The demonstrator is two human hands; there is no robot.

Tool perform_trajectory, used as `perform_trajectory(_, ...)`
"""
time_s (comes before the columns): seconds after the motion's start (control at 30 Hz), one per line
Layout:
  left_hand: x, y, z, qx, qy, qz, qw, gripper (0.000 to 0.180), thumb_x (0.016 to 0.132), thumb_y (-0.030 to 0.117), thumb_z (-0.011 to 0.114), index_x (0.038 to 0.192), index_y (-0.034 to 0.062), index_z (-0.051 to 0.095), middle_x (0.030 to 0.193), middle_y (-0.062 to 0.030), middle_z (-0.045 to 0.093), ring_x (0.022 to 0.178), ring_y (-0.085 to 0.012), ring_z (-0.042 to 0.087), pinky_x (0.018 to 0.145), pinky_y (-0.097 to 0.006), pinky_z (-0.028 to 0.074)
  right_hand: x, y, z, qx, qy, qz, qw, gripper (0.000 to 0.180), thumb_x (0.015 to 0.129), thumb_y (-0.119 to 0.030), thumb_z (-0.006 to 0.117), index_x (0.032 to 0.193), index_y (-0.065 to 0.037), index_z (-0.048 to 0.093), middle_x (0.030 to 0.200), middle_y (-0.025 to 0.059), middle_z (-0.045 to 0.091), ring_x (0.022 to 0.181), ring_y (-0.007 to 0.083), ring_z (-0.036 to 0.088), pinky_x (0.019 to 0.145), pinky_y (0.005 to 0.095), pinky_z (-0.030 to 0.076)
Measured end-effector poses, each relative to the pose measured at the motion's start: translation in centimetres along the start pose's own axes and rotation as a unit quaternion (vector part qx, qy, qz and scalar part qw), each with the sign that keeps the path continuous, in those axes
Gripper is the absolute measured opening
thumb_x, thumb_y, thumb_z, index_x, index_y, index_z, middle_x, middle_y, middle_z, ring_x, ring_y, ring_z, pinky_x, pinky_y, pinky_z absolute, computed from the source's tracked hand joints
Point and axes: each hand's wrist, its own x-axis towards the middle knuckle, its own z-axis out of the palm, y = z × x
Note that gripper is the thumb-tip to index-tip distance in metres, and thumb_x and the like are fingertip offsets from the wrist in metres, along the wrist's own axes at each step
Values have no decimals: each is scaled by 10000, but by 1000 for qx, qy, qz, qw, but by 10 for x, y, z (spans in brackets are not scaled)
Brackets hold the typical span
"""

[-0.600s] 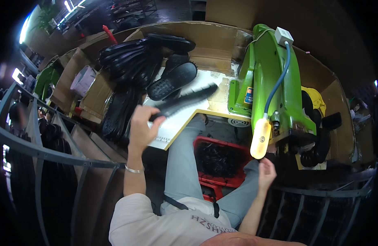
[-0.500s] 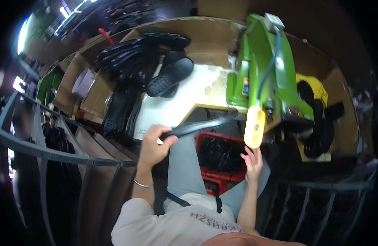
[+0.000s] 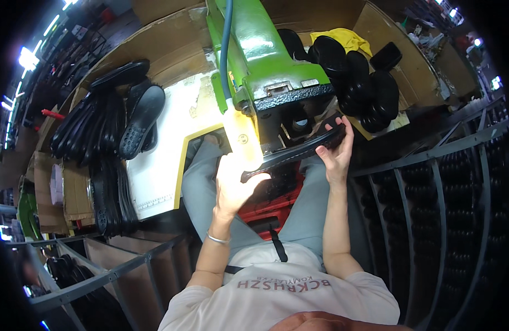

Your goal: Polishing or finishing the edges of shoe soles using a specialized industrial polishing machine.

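Note:
A long black shoe sole (image 3: pixel 298 153) spans both my hands, edge-on, at the front of a green machine (image 3: pixel 265 47). My left hand (image 3: pixel 232 185) grips one end, thumb along the near edge. The other end is held by my right hand (image 3: pixel 337 146), with fingers behind it and thumb in front. The sole lies against or just below the machine's black working head (image 3: pixel 293 96); whether they touch I cannot tell. Beside my left fingers a bright yellow lamp (image 3: pixel 242 135) hangs on a blue cable and glares over part of that hand.
Black soles (image 3: pixel 141 118) are heaped left on the white tabletop (image 3: pixel 160 160). More black soles (image 3: pixel 370 88) are stacked right of the machine, near a yellow cloth (image 3: pixel 343 39). Cardboard walls (image 3: pixel 177 33) surround the table. A red bin (image 3: pixel 265 212) sits between my knees; metal racks (image 3: pixel 431 160) flank me.
My left hand has carried the sole rightward to the machine's front. My right hand, open near the lamp before, now grips the sole's other end. The view has turned right.

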Motion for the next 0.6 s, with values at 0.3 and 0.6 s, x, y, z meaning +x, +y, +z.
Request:
perform_trajectory(0.3,9,-6,-33,1,11,18,1000,443,592,201,856,991,87,700,752,-63,559,714,-240,510,673,-360,454,-8,32,18,-5,-3,4,1000,928,689,-96,856,1432,8,309,1352,84,371,1201,227,461,947,327,471)
perform_trajectory(0.6,-6,-41,-63,-7,-1,-34,999,472,558,118,864,992,46,692,785,-83,588,735,-252,536,693,-352,467,-33,44,55,-29,-4,-22,999,925,608,-9,875,1373,56,358,1310,90,412,1125,212,523,925,349,527)
